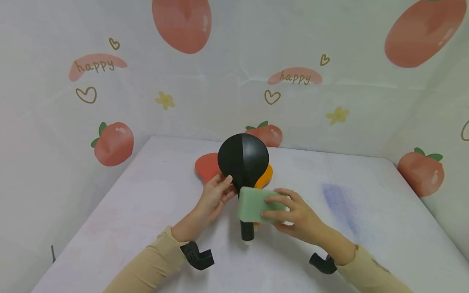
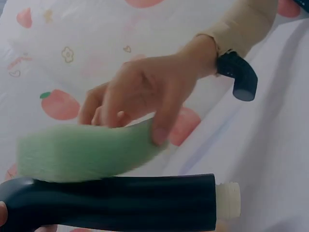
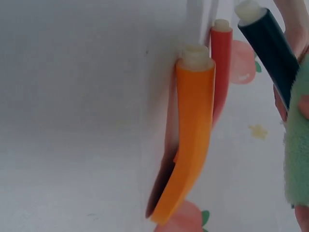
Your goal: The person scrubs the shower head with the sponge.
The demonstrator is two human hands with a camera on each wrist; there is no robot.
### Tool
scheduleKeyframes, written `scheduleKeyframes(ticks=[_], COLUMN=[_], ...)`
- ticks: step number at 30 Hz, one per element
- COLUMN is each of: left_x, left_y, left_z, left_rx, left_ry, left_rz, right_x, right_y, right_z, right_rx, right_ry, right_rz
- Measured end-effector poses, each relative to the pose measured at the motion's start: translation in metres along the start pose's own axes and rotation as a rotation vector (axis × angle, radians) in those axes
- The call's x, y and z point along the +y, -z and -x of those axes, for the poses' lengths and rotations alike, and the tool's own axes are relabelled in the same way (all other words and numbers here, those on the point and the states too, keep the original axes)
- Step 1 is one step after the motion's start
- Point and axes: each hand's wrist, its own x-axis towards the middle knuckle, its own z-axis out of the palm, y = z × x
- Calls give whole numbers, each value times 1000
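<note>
A black paddle-shaped thing (image 1: 243, 158) has a round head and a straight handle (image 2: 159, 203) ending in a white cap. My left hand (image 1: 216, 197) grips it around the neck, head pointing away from me. My right hand (image 1: 298, 213) holds a pale green fuzzy sponge (image 1: 253, 205) between thumb and fingers. In the head view the sponge covers part of the handle. From the left wrist, the sponge (image 2: 87, 152) looks slightly bent and lies along the handle's upper side. The right wrist view shows the sponge (image 3: 297, 145) at its right edge.
Behind the black paddle lie a red one (image 1: 207, 166) and an orange one (image 1: 265, 176) of similar shape, partly hidden. Their white-capped handles show in the right wrist view. The white tabletop (image 1: 139, 195) carries a purple smudge (image 1: 340, 205); a printed curtain (image 1: 220, 81) hangs behind.
</note>
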Motion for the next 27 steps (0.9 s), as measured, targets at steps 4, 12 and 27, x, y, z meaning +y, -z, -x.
scheduleKeyframes(ticks=[4, 12, 27], left_x=[-1, -1, 11], left_y=[1, 2, 2], left_z=[1, 1, 1], left_rx=[-30, -11, 41], left_ry=[8, 2, -51], left_rz=[2, 37, 132], right_x=[4, -5, -9], right_y=[-2, -9, -13], right_z=[-3, 6, 19], right_rx=[94, 73, 79], right_ry=[-102, -132, -61], right_rz=[-14, -118, -232])
